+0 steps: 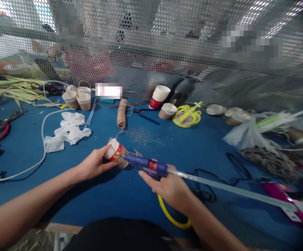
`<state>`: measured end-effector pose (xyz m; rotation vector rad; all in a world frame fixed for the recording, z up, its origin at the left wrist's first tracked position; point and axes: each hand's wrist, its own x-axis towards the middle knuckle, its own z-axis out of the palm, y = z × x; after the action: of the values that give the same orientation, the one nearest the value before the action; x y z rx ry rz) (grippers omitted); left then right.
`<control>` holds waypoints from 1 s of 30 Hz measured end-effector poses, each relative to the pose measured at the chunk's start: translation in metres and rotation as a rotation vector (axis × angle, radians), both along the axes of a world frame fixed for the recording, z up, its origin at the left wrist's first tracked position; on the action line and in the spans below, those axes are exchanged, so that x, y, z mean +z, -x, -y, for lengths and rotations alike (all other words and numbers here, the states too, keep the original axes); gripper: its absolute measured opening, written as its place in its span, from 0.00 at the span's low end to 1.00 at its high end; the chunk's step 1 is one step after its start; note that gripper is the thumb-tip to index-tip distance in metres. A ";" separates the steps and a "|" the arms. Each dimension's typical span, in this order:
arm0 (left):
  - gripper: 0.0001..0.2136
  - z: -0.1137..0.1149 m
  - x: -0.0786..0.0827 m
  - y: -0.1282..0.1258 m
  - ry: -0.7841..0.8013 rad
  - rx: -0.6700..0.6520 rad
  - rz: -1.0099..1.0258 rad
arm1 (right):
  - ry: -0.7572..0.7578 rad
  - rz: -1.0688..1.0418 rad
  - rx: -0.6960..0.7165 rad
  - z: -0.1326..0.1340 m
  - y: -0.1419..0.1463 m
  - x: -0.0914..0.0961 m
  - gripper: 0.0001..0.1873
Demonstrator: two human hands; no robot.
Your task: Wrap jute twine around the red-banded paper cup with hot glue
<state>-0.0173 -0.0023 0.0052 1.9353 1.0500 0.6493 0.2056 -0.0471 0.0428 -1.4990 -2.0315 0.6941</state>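
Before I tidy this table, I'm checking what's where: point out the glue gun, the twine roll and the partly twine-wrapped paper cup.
Blue hot glue gun [141, 162]: head view, on its barrel.
Twine roll [121, 114]: head view, on the wound twine.
Paper cup [116, 152]: head view, on its side.

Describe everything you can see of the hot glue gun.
The hot glue gun is blue and plastic-looking, with an orange part showing through an opening and a small red light lit. A long translucent glue stick juts from its rear. The right hand grips it, nozzle pointing left at the partly twine-wrapped paper cup; whether they touch is unclear.
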 end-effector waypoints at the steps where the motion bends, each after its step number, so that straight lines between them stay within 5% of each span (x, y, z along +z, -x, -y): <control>1: 0.16 0.000 0.000 0.000 -0.003 -0.010 0.000 | 0.032 0.000 0.000 -0.001 -0.001 0.002 0.10; 15: 0.14 0.001 0.001 0.001 -0.035 -0.067 -0.001 | 0.292 0.008 -0.117 -0.007 -0.003 0.006 0.20; 30: 0.15 0.000 0.005 0.000 -0.021 -0.090 0.012 | 0.253 -0.053 -0.061 -0.007 -0.004 0.008 0.19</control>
<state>-0.0177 -0.0026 0.0099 1.9824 0.9459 0.6230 0.2099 -0.0401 0.0505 -1.6557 -1.9058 0.9851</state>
